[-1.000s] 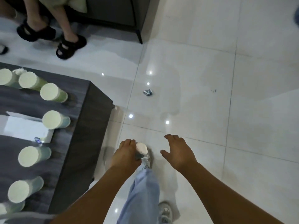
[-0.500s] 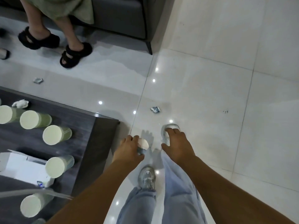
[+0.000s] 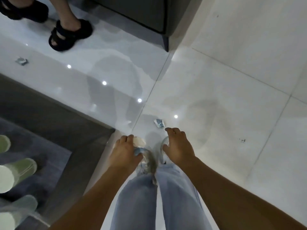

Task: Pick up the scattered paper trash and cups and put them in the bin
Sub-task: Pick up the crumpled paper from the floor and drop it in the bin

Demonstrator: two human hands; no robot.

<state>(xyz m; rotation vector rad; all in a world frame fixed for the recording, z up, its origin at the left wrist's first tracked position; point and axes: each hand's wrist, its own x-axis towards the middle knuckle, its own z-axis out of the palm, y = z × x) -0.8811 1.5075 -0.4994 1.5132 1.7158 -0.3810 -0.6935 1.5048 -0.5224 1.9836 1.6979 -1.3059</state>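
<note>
Paper scrap (image 3: pixel 159 123): small crumpled wrapper, white with blue print, lying on the white tile floor (image 3: pixel 232 97) just ahead of the right hand's fingertips, not touching them. A second scrap (image 3: pixel 21 61) of the same kind lies on the floor near the left edge of the view, beyond the table's far edge and in front of a seated person's black sandal (image 3: pixel 70 36). Floor scrap count: 2.

Left hand (image 3: pixel 125 153): fingers curled round a wad of trash (image 3: pixel 138 145), a white crumpled piece plus a bit of blue showing under the palm. Cannot tell how many pieces are in the wad.

Right hand (image 3: pixel 178 147): palm down, fingers loosely bent and spread, holding nothing, above the person's own shoe (image 3: pixel 163 143).

Cups (image 3: pixel 18 168): 4 partly visible, pale green with white ends, lying on their sides along the left edge of the dark wood table (image 3: pixel 69 138). All blurred and cut off by the frame; the top one (image 3: pixel 4 143) shows only a sliver.

Dark sofa base (image 3: pixel 141 15) sits at the top centre, its leg on the floor. Jeans (image 3: pixel 157 196) fill the bottom centre. No bin in view.
</note>
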